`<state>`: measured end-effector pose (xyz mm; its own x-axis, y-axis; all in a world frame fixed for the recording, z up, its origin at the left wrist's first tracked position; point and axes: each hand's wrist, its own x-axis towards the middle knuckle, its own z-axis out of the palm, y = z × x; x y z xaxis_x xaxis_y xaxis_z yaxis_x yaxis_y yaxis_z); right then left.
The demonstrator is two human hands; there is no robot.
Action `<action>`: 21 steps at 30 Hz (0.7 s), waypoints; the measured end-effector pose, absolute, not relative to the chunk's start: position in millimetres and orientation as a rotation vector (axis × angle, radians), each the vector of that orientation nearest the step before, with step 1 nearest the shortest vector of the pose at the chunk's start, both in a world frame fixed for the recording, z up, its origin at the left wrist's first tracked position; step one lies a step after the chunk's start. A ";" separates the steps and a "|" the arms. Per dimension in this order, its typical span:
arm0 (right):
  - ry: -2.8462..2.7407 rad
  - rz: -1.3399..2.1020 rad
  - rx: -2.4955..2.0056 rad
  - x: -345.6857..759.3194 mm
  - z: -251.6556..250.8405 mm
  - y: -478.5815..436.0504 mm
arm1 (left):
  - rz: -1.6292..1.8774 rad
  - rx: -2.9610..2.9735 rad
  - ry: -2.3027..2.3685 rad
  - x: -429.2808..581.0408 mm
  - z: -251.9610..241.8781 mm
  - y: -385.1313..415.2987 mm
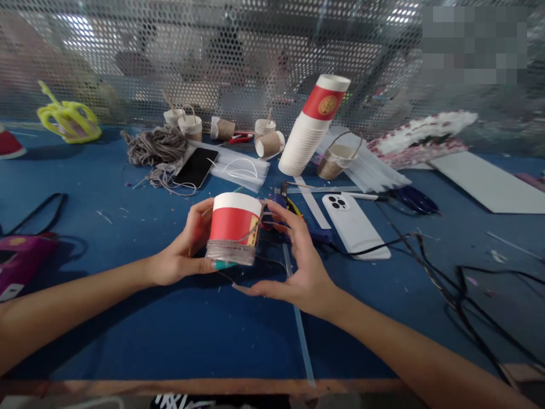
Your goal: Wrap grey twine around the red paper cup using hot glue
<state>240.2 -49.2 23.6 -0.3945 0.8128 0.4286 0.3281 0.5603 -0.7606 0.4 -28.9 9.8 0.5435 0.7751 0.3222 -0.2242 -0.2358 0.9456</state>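
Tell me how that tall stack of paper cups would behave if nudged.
The stack of paper cups would probably tip easily, standing tall on a narrow base. It is likely light for its size, looking like nested paper. The red-banded cup on top might slide off separately if lifted.

The red-and-white cup point(233, 224) hides most fingers of the left grip point(181, 255). The left edge cuts off a purple item point(25, 258) and a red item point(9, 143); shapes beyond the perforated screen point(170, 34) are blurred.
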 end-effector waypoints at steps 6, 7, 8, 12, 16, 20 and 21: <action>-2.028 0.483 -0.854 238.1 23.8 -49.9 | 0.927 1.695 0.541 2.6 9.4 -31.6; -2.057 0.461 -0.855 238.1 24.2 -50.0 | 0.920 1.725 0.548 2.8 9.9 -32.1; -2.084 0.448 -0.860 238.2 24.6 -50.2 | 0.922 1.758 0.544 3.0 10.6 -32.5; -2.135 0.421 -0.864 239.3 25.6 -51.4 | 0.915 1.908 0.526 3.4 11.8 -33.5; -2.178 0.418 -0.864 239.8 24.2 -51.1 | 0.983 2.004 0.578 3.7 7.8 -33.8; -2.153 0.339 -0.851 241.1 24.5 -48.0 | 1.150 2.013 0.663 2.2 1.3 -32.5; -2.136 0.319 -0.855 241.6 25.2 -47.3 | 1.175 1.988 0.694 1.6 -0.5 -32.0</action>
<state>241.6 -47.3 25.2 -0.4554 0.6699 0.5864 0.4693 0.7403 -0.4813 1.6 -32.0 -0.5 0.4411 0.7392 0.5090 0.0887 -0.6003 0.7949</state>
